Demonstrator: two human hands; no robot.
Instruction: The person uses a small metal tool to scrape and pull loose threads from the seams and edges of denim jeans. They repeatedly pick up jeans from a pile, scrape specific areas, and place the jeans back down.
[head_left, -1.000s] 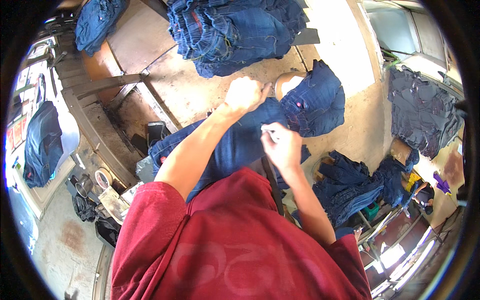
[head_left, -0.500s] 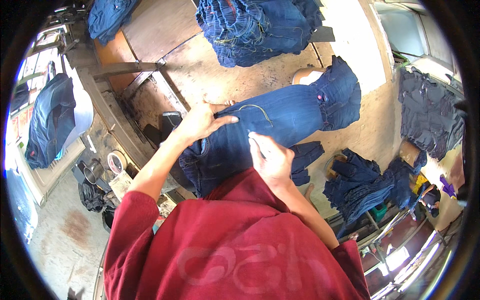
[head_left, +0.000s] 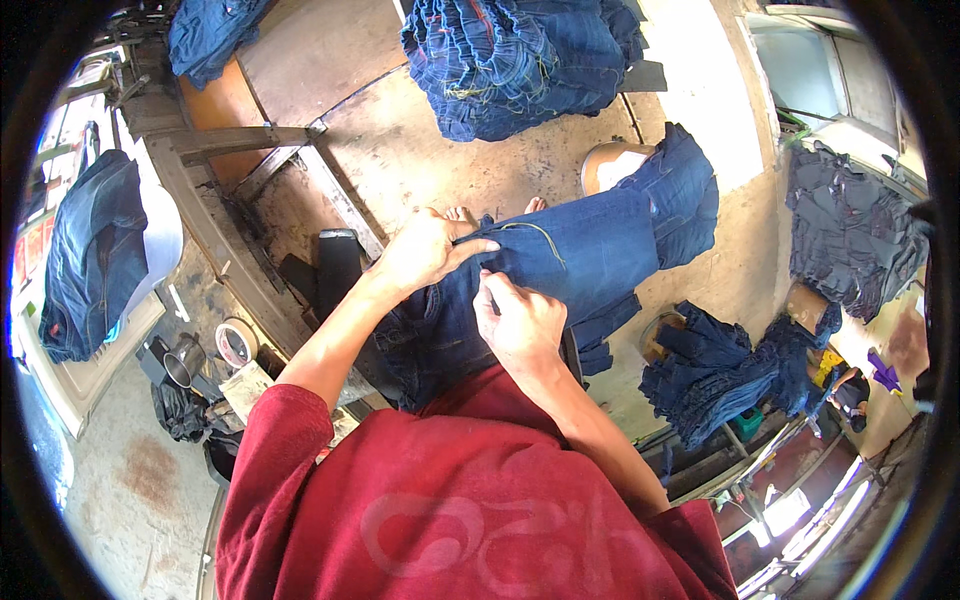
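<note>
A pair of blue jeans (head_left: 610, 235) lies across my lap, one end reaching out to the far right. At the far edge of the denim, my left hand (head_left: 425, 252) grips the cloth, its thumb laid on top and its fingers curled at the edge. Close beside that thumb, my right hand (head_left: 525, 322) is closed in a pinch against the fabric. What sits between its fingertips is too small to make out. A loose yellow-green thread (head_left: 545, 236) curves over the denim just right of my left thumb.
A big heap of blue jeans (head_left: 520, 70) stands ahead. More denim piles (head_left: 715, 375) lie at the right, with dark grey garments (head_left: 845, 230) beyond. On the left are a wooden frame (head_left: 215, 215), a tape roll (head_left: 237, 343), a metal cup (head_left: 184, 362) and draped jeans (head_left: 92, 260).
My right hand has come left and slightly nearer, closer to my left thumb. My left hand has shifted a little right. Bare toes now show past the denim's far edge.
</note>
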